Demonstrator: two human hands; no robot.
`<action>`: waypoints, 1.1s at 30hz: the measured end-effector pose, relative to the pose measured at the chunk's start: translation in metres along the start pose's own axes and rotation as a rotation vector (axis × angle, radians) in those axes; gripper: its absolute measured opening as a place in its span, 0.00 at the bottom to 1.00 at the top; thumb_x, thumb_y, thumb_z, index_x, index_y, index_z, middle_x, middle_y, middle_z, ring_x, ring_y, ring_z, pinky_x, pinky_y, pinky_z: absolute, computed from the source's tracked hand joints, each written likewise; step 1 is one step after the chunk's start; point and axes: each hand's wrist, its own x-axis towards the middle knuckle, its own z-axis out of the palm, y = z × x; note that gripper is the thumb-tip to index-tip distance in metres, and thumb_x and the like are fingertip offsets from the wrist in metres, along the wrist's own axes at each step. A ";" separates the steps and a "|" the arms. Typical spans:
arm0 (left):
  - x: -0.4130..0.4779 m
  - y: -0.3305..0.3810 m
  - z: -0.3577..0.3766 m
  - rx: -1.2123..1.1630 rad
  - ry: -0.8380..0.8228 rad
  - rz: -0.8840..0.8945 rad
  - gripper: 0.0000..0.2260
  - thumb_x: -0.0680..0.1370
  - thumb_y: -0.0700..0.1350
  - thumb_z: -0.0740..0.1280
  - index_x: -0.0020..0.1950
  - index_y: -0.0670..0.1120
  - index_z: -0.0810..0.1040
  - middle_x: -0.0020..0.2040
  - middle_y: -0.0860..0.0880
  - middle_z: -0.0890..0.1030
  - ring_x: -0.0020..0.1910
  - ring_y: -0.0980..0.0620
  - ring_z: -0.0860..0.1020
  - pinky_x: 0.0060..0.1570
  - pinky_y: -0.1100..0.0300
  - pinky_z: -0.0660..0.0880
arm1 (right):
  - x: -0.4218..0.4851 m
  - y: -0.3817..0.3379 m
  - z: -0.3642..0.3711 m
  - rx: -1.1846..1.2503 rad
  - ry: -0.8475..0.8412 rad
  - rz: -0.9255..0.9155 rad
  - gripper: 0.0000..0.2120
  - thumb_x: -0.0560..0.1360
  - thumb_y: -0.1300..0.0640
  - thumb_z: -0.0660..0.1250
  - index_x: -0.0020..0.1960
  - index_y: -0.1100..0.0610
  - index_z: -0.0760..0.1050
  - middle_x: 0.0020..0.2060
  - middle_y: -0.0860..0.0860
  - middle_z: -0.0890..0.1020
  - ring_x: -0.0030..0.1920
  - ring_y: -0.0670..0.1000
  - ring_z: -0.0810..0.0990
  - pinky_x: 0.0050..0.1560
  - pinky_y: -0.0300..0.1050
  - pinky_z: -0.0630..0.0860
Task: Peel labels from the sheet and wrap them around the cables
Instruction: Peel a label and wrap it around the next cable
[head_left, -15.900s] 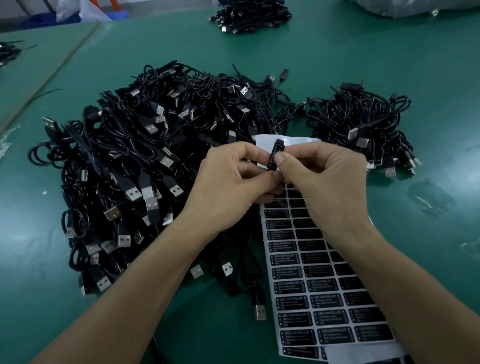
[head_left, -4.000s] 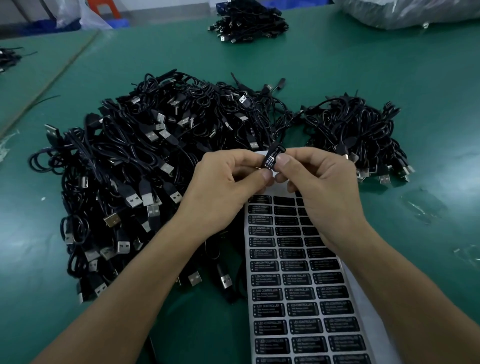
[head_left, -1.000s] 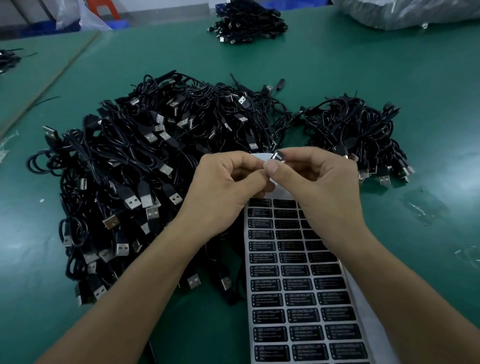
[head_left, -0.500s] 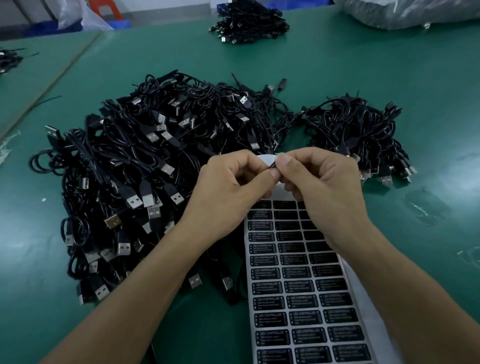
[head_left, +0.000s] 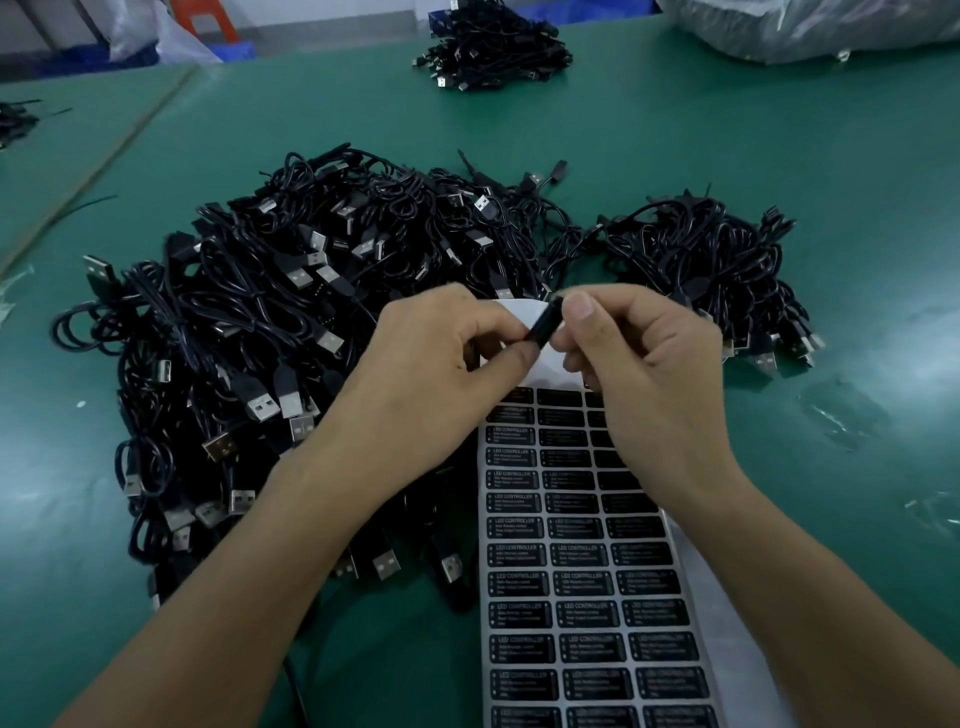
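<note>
A white label sheet (head_left: 582, 587) with rows of black labels lies on the green table, running from my hands toward me. Above its bare top end, my left hand (head_left: 441, 374) and my right hand (head_left: 644, 374) meet. Between their fingertips they pinch a small black cable part (head_left: 544, 325), with a black label around it. A large heap of black USB cables (head_left: 270, 332) lies to the left of the sheet. A smaller heap of cables (head_left: 711, 275) lies to the right, behind my right hand.
A third cable pile (head_left: 493, 49) sits at the far middle of the green table (head_left: 727, 156). A clear plastic bag (head_left: 810, 26) lies at the far right corner. Scraps of clear tape (head_left: 841, 421) stick to the table on the right.
The black cable part shows again between my fingertips, tilted, where half a second ago my thumbs covered it. Both hands stay over the sheet's top end.
</note>
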 end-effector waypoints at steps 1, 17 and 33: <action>0.000 0.000 0.000 -0.020 0.031 0.004 0.05 0.78 0.47 0.71 0.42 0.54 0.83 0.36 0.54 0.77 0.34 0.58 0.74 0.34 0.68 0.68 | -0.001 -0.001 0.001 0.039 -0.011 0.000 0.04 0.80 0.57 0.68 0.52 0.50 0.81 0.37 0.47 0.85 0.36 0.42 0.81 0.38 0.33 0.75; 0.002 0.026 -0.008 -0.891 0.080 -0.142 0.10 0.81 0.48 0.62 0.43 0.47 0.78 0.26 0.53 0.75 0.25 0.56 0.70 0.29 0.65 0.69 | -0.009 0.005 0.007 -0.289 -0.133 -0.175 0.13 0.70 0.49 0.78 0.47 0.51 0.77 0.40 0.41 0.80 0.40 0.44 0.78 0.37 0.30 0.70; 0.009 0.011 -0.015 -0.676 0.360 -0.290 0.08 0.83 0.41 0.64 0.45 0.47 0.78 0.29 0.56 0.75 0.28 0.59 0.69 0.28 0.68 0.67 | 0.016 -0.015 -0.009 -0.120 0.030 0.030 0.08 0.81 0.59 0.65 0.43 0.56 0.77 0.37 0.54 0.82 0.34 0.46 0.81 0.33 0.35 0.75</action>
